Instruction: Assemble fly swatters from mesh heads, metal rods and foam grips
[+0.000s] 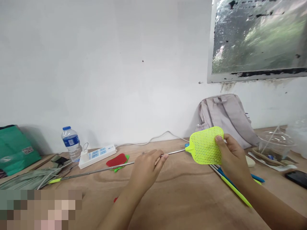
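A yellow-green fly swatter (206,147) with a perforated head and a long metal telescopic rod lies stretched across my view. My right hand (231,156) pinches the far right edge of its head, thumb on the near face. The rod passes through my left hand (150,163), whose fingers are wrapped round it near the middle. Its yellow grip end reaches to the far left. Behind the rod rest a red swatter head (116,160) and a green one partly under it. Beneath my right forearm are swatter handles, one yellow-green (236,191) and others blue.
On the wooden table (182,204) stand a water bottle (71,140), a white power strip (98,155) and a green bag (18,150) at left. A grey backpack (225,118), a clear plastic bowl (275,143) and a phone (297,178) are at right. A pixelated patch covers the lower left.
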### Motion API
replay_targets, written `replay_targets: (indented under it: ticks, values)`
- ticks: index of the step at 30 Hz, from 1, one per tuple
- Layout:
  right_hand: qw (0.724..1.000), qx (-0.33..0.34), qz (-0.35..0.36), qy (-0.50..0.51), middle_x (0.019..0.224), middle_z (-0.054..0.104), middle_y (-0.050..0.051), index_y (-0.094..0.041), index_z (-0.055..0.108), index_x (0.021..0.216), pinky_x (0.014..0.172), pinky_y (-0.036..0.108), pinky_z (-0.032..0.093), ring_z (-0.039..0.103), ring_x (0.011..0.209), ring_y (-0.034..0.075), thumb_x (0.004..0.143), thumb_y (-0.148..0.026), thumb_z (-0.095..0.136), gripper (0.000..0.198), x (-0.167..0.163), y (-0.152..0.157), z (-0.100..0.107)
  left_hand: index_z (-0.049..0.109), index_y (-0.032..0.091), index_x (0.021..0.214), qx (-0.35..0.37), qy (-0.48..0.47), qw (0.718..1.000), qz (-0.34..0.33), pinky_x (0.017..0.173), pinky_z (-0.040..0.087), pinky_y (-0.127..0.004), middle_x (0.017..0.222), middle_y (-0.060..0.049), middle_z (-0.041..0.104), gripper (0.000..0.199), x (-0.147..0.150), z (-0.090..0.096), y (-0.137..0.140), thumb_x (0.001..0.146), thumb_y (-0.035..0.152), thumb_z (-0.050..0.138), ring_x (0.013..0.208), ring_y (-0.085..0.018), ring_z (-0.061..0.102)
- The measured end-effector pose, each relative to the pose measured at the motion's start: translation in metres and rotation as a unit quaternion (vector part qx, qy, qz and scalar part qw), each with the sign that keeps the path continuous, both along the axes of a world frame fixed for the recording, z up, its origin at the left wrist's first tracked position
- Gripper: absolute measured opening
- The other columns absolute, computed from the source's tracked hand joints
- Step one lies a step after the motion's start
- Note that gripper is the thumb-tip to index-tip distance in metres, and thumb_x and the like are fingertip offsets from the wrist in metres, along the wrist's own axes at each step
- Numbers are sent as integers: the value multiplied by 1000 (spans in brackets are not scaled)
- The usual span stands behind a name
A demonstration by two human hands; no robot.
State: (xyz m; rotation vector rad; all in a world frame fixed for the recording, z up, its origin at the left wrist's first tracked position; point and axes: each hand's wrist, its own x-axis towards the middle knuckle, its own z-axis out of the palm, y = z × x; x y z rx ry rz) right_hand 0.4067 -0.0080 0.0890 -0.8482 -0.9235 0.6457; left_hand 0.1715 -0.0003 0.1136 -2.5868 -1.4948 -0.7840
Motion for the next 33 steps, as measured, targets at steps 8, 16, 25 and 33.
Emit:
replay_targets:
  ticks: [8,16,25,33]
  values:
    - [991,-63,91,-73,84,68,3,-24,60,96,42,26,51,63,64,20,52,-25,79,48,10,-5,9,60,25,83,-15,-23,1000,-14,56,35,-23,82,2,67,33,2,-3,6,89,40,32,72,-14,59]
    - [937,-208,264,-96,71,70,7,-14,70,82,52,41,57,65,60,24,54,-22,76,30,39,-2,10,61,24,90,0,13,999,-44,58,36,-24,85,0,69,34,16,-24,12,91,39,30,74,-15,61]
    - [966,-143,189,-103,52,64,2,-14,69,71,26,23,45,54,35,14,47,-26,79,29,15,-14,16,59,23,85,74,23,996,-49,58,35,-24,80,0,69,37,19,-33,20,92,39,27,69,-15,61]
    - [970,-134,145,-144,50,63,4,-13,67,65,28,24,45,53,34,14,52,-32,76,26,10,-15,18,57,23,87,65,36,996,-57,64,38,-27,82,0,67,30,21,-31,17,91,36,30,73,-16,59]
